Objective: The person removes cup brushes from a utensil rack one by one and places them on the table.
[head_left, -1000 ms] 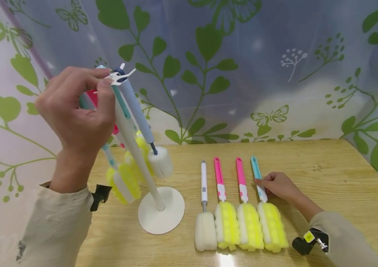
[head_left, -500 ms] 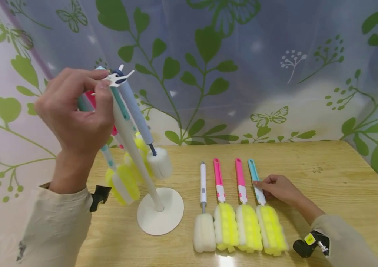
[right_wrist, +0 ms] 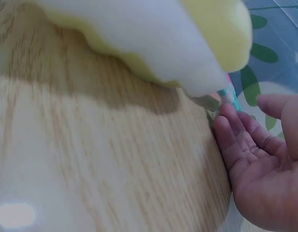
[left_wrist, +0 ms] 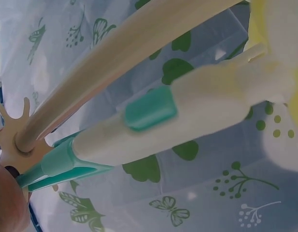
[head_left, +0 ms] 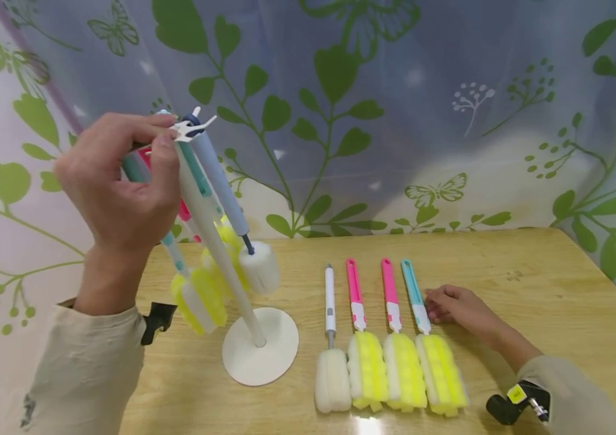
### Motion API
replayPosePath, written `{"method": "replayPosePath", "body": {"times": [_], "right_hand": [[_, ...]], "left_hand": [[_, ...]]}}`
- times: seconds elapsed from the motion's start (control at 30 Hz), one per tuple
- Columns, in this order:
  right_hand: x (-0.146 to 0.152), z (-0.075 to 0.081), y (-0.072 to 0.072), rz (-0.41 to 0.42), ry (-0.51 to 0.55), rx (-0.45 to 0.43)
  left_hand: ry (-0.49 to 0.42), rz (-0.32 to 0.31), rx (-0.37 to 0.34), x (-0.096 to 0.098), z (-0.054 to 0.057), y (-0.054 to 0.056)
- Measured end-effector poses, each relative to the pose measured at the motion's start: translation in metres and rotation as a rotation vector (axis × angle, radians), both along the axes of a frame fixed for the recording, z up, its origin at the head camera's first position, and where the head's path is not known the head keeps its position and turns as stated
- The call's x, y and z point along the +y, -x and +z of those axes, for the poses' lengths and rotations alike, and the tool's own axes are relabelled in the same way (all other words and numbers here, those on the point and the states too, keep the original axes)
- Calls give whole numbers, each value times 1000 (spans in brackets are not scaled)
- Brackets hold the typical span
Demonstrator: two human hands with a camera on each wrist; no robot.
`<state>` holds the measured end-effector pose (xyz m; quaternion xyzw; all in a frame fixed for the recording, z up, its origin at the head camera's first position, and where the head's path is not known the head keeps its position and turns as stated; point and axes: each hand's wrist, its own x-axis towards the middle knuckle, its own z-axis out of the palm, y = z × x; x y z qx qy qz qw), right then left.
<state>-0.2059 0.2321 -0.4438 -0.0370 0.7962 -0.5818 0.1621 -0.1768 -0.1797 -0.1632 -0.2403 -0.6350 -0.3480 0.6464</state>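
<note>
So the left hand [head_left: 123, 163] is up at the top of the white stand [head_left: 256, 365], thumb and fingertips pinching its little hooked crown. Hanging off that is a bunch of sponge brushes, including one with a light blue handle [head_left: 224, 193] and, close up in the left wrist view, a teal and white one [left_wrist: 149, 113]. The right hand [head_left: 462, 308] isn't gripping anything: fingers loosely bent, thumb well clear, just beside the teal-handled brush [head_left: 432, 347] lying on the wooden table [head_left: 558, 290]. Might be a fingertip grazing the handle, honestly can't tell. That brush is at the right end of a row, next to two pink-handled brushes [head_left: 393, 356] and a white-handled one [head_left: 332, 368].
</note>
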Motion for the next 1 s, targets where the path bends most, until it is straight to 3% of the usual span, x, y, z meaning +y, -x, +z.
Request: {"method": "replayPosePath", "body": {"times": [0.1, 0.4, 0.47, 0.6, 0.7, 0.83, 1.0], "right_hand": [[3, -1, 1, 19, 51, -1], [4, 3, -3, -5, 92, 7], [2, 6, -4, -4, 93, 28], [-2, 15, -5, 0, 87, 84], [-6, 24, -4, 9, 77, 138], [-15, 40, -2, 25, 92, 188], [-31, 65, -3, 55, 124, 247]], "left_hand": [[10, -1, -11, -1, 1, 0], [45, -80, -57, -1, 3, 1], [51, -115, -75, -2, 4, -1], [77, -241, -119, -7, 8, -3], [135, -305, -150, -10, 12, -4], [275, -304, -191, -16, 19, -6], [435, -235, -226, -23, 24, -11]]}}
